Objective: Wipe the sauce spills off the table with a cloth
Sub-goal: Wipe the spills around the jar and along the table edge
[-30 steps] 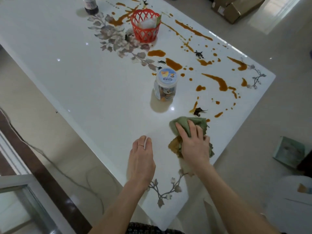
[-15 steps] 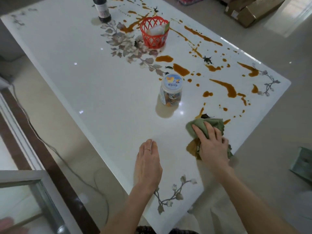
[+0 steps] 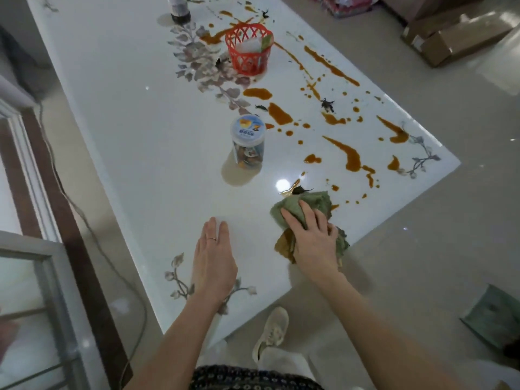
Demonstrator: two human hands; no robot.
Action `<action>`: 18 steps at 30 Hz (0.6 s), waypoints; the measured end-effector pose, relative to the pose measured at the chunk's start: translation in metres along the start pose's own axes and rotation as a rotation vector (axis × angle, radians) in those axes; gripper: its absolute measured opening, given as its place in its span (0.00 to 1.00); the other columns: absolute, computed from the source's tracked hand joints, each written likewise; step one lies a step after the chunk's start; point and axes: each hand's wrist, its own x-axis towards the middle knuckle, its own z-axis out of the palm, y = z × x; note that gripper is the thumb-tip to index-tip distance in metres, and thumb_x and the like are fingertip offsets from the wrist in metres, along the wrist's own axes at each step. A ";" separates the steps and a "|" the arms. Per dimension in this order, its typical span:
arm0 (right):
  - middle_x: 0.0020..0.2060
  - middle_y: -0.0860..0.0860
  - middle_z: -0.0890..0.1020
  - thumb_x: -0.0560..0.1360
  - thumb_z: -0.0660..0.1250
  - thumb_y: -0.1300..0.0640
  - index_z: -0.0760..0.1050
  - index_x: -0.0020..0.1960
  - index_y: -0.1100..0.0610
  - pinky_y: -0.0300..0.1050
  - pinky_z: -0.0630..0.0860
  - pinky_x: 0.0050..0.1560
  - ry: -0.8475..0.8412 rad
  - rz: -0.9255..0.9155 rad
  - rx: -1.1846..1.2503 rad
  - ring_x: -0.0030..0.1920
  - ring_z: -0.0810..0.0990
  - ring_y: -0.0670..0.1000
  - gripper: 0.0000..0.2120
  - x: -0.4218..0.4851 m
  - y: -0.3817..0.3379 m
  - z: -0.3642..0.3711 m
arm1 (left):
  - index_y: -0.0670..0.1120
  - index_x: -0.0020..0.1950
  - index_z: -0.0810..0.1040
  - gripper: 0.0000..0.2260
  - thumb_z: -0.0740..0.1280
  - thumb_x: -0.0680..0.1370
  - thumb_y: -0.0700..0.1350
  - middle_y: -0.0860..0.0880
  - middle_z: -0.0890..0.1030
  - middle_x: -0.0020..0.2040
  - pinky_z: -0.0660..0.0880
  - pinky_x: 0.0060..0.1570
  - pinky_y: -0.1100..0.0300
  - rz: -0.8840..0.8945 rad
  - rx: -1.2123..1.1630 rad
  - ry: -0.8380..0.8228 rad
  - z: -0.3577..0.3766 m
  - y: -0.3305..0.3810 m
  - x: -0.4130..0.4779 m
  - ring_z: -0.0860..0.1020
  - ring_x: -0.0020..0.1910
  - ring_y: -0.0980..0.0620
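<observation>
Head view. Your right hand (image 3: 315,243) lies on the green cloth (image 3: 295,204), fingers spread, pressing it to the tabletop (image 3: 140,122) near the right edge. The cloth's near folds are stained brown, and its far edge touches a sauce streak. Your left hand (image 3: 213,266) rests flat on the tabletop to its left, fingers straight and together. Sauce spills (image 3: 351,157) cover the surface beyond, to the right of a clear jar (image 3: 248,144) and a red basket (image 3: 249,52).
</observation>
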 end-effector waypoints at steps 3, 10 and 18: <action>0.71 0.54 0.69 0.64 0.75 0.57 0.69 0.70 0.43 0.67 0.70 0.58 0.058 -0.129 0.052 0.67 0.64 0.59 0.36 -0.033 -0.004 0.016 | 0.42 0.77 0.47 0.28 0.54 0.78 0.37 0.42 0.45 0.77 0.48 0.75 0.55 -0.021 0.007 -0.016 0.001 0.005 0.000 0.46 0.76 0.45; 0.71 0.50 0.67 0.72 0.55 0.52 0.66 0.70 0.39 0.61 0.71 0.56 0.007 -0.216 0.053 0.66 0.65 0.56 0.26 -0.008 0.034 0.003 | 0.42 0.76 0.45 0.30 0.56 0.80 0.50 0.42 0.43 0.77 0.49 0.75 0.51 -0.085 0.048 -0.056 0.007 0.013 0.000 0.44 0.76 0.44; 0.74 0.50 0.63 0.73 0.57 0.53 0.63 0.73 0.39 0.60 0.69 0.59 -0.030 -0.363 0.018 0.69 0.63 0.56 0.28 -0.013 0.036 0.006 | 0.38 0.76 0.47 0.30 0.56 0.80 0.49 0.39 0.46 0.77 0.49 0.75 0.50 -0.150 0.019 0.006 0.012 0.032 0.000 0.45 0.76 0.42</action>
